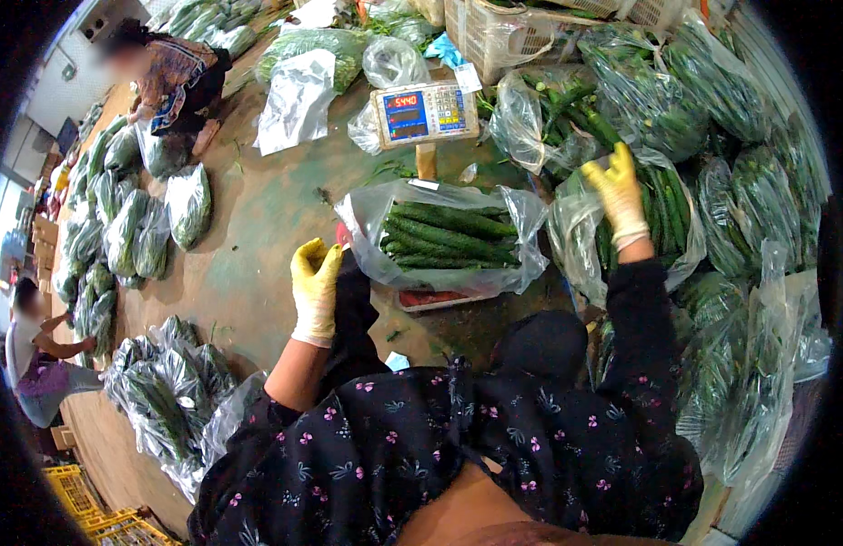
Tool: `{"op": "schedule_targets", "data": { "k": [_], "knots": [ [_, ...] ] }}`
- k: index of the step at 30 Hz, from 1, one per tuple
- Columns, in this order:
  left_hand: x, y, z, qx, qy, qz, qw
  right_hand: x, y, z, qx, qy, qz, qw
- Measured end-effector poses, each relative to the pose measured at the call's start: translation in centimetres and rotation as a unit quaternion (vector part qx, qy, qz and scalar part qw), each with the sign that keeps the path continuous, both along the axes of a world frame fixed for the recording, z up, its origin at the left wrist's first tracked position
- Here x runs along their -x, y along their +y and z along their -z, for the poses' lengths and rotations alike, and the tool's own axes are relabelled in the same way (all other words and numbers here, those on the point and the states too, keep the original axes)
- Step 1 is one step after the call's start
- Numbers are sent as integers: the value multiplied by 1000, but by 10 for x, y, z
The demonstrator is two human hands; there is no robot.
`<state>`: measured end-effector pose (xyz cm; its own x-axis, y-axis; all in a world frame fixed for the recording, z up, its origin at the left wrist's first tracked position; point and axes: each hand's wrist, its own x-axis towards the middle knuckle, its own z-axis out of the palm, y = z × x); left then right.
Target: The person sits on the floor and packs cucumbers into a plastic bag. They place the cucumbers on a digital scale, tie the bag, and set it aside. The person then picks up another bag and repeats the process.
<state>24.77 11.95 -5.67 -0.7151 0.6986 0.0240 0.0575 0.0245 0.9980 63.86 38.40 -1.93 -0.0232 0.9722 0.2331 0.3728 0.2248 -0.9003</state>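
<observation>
A clear plastic bag of dark green cucumbers lies open on the red platform of an electronic scale. Behind it, the scale's display head is lit with red digits. My left hand, in a yellow-coated glove, is raised left of this bag with thumb and fingers apart and nothing between them. On the right, my right hand, gloved alike, is over another open bag of cucumbers. Its fingers are spread, and the fingertips are close to the end of a loose cucumber; contact is unclear.
Filled plastic bags crowd the right side, below plastic crates. More bags stand at the lower left. Two people handle bags along the left. A white plastic sheet lies beyond the scale; yellow crates are lower left.
</observation>
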Motion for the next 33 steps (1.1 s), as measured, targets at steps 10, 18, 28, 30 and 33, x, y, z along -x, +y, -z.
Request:
{"op": "schedule_targets", "data": {
  "k": [10,18,28,30,33],
  "knots": [
    [-6,57,18,42,28,114,992,76,-91,59,43,-437,-47,897],
    [-7,45,23,-18,-175,245,953,51,-89,34,-66,-406,30,911],
    [-2,35,14,-38,-245,266,931,146,-85,98,78,-491,-237,835],
    [-1,40,17,-52,-247,276,927,132,-78,148,109,-551,-224,797],
    [2,43,20,-52,-231,284,929,134,-76,128,93,-518,-276,804]
  ]
}}
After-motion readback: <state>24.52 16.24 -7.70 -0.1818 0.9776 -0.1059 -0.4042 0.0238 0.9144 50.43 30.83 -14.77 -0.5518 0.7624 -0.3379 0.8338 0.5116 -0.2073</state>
